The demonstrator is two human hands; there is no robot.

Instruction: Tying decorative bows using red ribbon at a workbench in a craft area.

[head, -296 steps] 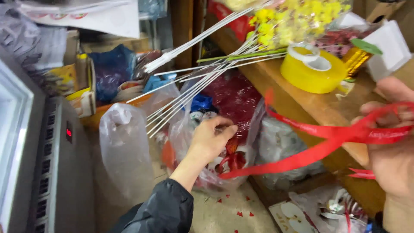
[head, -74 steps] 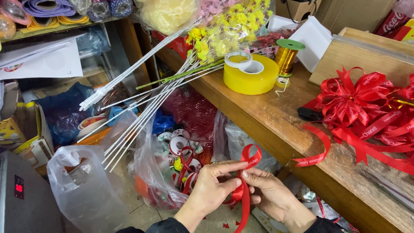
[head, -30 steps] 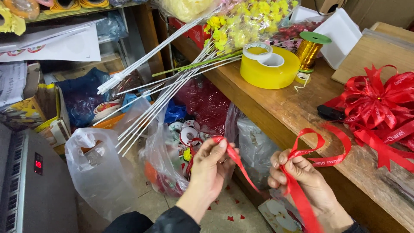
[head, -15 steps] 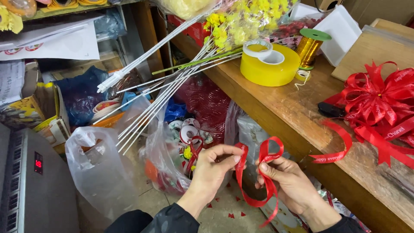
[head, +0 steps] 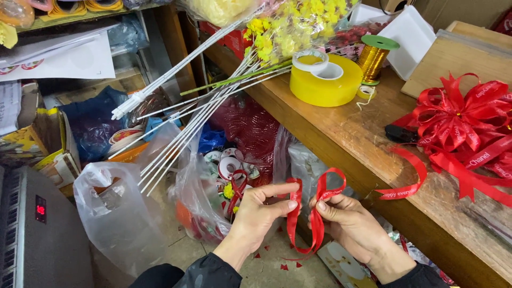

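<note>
wooden counter (head: 341,133) right | cluttered shelving (head: 80,10) behind | littered floor (head: 266,266)

Red ribbon (head: 314,216) looped between left hand (head: 261,210) and right hand (head: 349,224)

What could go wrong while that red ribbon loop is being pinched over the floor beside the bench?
The red ribbon is held only by fingertips of the left hand and right hand; a slip may undo the loop. Its tails hang near the open plastic bag and might snag. The finished red bow trails a strand off the wooden bench edge by the right hand, so a bump could drag it.
</note>
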